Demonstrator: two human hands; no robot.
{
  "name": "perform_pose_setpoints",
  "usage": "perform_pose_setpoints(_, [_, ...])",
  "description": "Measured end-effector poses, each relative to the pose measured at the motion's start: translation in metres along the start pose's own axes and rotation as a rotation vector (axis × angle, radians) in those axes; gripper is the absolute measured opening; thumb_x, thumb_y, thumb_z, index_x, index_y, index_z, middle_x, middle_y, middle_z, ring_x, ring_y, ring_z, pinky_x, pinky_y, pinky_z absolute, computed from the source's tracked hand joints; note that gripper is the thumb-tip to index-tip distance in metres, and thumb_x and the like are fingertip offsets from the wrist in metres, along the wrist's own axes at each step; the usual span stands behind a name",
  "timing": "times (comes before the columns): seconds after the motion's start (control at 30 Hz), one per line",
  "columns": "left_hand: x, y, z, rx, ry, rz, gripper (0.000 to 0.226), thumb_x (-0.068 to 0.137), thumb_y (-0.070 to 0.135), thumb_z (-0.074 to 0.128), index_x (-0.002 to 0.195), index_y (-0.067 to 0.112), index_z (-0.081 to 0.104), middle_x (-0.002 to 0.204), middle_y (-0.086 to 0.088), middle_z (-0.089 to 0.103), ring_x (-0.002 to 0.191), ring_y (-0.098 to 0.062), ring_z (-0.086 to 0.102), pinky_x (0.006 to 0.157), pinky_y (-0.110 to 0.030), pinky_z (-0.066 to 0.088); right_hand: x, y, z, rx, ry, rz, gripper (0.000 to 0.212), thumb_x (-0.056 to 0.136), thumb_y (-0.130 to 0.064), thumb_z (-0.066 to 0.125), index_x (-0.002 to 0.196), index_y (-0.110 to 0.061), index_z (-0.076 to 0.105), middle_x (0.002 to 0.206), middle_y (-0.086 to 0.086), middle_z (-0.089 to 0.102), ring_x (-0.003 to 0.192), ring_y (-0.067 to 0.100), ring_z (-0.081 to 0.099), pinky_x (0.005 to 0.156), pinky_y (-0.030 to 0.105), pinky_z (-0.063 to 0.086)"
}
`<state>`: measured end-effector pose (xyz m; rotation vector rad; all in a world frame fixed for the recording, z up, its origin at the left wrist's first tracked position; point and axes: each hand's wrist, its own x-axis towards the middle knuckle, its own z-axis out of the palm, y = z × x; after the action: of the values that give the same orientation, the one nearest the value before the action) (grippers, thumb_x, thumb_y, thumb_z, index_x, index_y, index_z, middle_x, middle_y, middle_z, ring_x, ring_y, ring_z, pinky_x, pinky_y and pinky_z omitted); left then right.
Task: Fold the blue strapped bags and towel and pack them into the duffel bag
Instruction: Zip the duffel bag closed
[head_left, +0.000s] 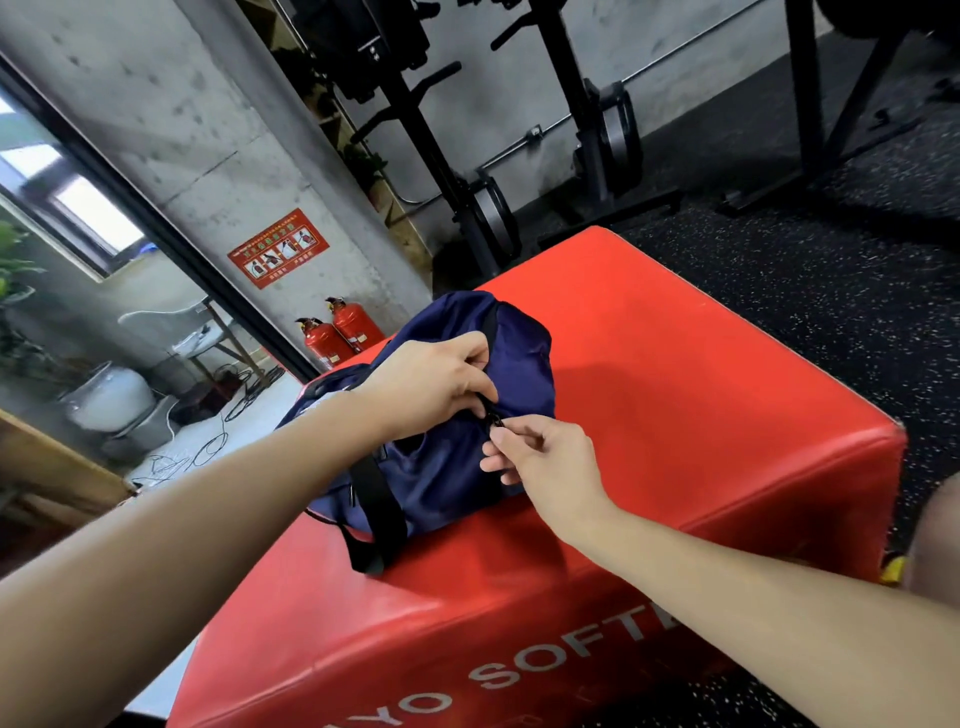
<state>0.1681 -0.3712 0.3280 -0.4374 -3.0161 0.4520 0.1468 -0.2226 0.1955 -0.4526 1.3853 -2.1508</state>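
A navy duffel bag with black straps lies on a red soft box, near its left side. My left hand pinches the bag's fabric at the top beside the zipper line. My right hand pinches the zipper pull just below the left hand. One black strap runs down the bag's near end onto the box. What is inside the bag is hidden; no towel or other blue strapped bag shows.
Two red fire extinguishers stand on the floor behind the box by a concrete wall. Black weight racks rise at the back on dark speckled floor. Cables lie on the floor at left.
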Motion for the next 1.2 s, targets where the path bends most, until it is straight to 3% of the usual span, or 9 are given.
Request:
perform_pose_setpoints(0.27, [0.007, -0.004, -0.002, -0.114, -0.040, -0.091, 0.013, 0.082, 0.030, 0.080, 0.095, 0.032, 0.080, 0.092, 0.014, 0.047, 0.075, -0.003, 0.052, 0.063, -0.037, 0.052, 0.006, -0.003, -0.005, -0.018, 0.020, 0.036, 0.009, 0.095, -0.006, 0.065, 0.092, -0.004, 0.073, 0.079, 0.012, 0.076, 0.069, 0.014, 0.074, 0.057, 0.022, 0.053])
perform_pose_setpoints(0.43, [0.007, -0.003, 0.001, -0.189, -0.031, -0.125, 0.015, 0.082, 0.020, 0.080, 0.097, 0.025, 0.081, 0.090, 0.013, 0.045, 0.079, -0.008, 0.056, 0.071, -0.039, 0.054, 0.006, -0.018, -0.004, -0.041, 0.000, 0.012, 0.009, 0.095, -0.006, 0.065, 0.093, -0.003, 0.073, 0.076, 0.010, 0.075, 0.069, 0.015, 0.075, 0.056, 0.020, 0.050])
perform_pose_setpoints(0.57, [0.004, -0.008, -0.005, -0.203, -0.021, -0.100, 0.023, 0.079, 0.019, 0.083, 0.102, 0.018, 0.081, 0.088, 0.009, 0.045, 0.079, -0.005, 0.048, 0.077, -0.030, 0.050, 0.007, -0.036, 0.001, -0.095, -0.057, -0.007, 0.011, 0.096, -0.007, 0.063, 0.091, -0.002, 0.072, 0.076, 0.012, 0.075, 0.069, 0.019, 0.075, 0.050, 0.019, 0.048])
perform_pose_setpoints(0.7, [0.004, -0.021, -0.017, -0.166, -0.074, -0.136, 0.040, 0.080, 0.025, 0.083, 0.118, 0.023, 0.074, 0.099, 0.008, 0.044, 0.090, -0.007, 0.047, 0.085, -0.020, 0.040, 0.008, -0.039, 0.003, -0.128, -0.081, 0.024, 0.011, 0.096, -0.008, 0.063, 0.088, -0.007, 0.070, 0.076, 0.011, 0.076, 0.067, 0.018, 0.075, 0.050, 0.020, 0.047])
perform_pose_setpoints(0.87, [0.013, -0.022, -0.021, -0.162, 0.027, -0.100, 0.009, 0.083, 0.019, 0.080, 0.092, 0.020, 0.080, 0.095, 0.006, 0.049, 0.083, -0.014, 0.055, 0.077, -0.037, 0.052, 0.013, -0.048, 0.009, -0.058, -0.077, 0.081, 0.014, 0.096, -0.009, 0.063, 0.084, -0.005, 0.070, 0.077, 0.009, 0.077, 0.074, 0.021, 0.076, 0.053, 0.021, 0.047])
perform_pose_setpoints(0.97, [0.019, -0.022, -0.023, -0.161, 0.021, -0.074, 0.003, 0.085, 0.019, 0.077, 0.087, 0.020, 0.079, 0.095, 0.006, 0.054, 0.083, -0.013, 0.057, 0.077, -0.035, 0.051, 0.020, -0.054, 0.011, -0.029, -0.078, 0.087, 0.022, 0.096, -0.008, 0.061, 0.075, -0.007, 0.068, 0.074, 0.007, 0.076, 0.075, 0.020, 0.075, 0.054, 0.020, 0.045])
perform_pose_setpoints(1.1, [0.018, -0.035, -0.024, -0.228, 0.070, -0.094, 0.019, 0.088, 0.001, 0.071, 0.101, 0.013, 0.079, 0.104, 0.000, 0.067, 0.088, -0.003, 0.060, 0.085, -0.014, 0.047, 0.030, -0.067, 0.014, -0.002, -0.073, 0.090, 0.029, 0.096, -0.010, 0.063, 0.067, -0.012, 0.065, 0.073, 0.005, 0.075, 0.072, 0.014, 0.072, 0.053, 0.018, 0.046])
perform_pose_setpoints(1.2, [0.012, -0.042, -0.018, -0.211, -0.017, -0.072, 0.043, 0.088, -0.009, 0.065, 0.119, 0.020, 0.075, 0.122, -0.002, 0.062, 0.103, -0.008, 0.059, 0.089, -0.013, 0.048, 0.034, -0.068, 0.016, 0.016, -0.071, 0.124, 0.028, 0.095, -0.010, 0.063, 0.067, -0.008, 0.066, 0.075, 0.007, 0.076, 0.071, 0.012, 0.071, 0.056, 0.018, 0.047])
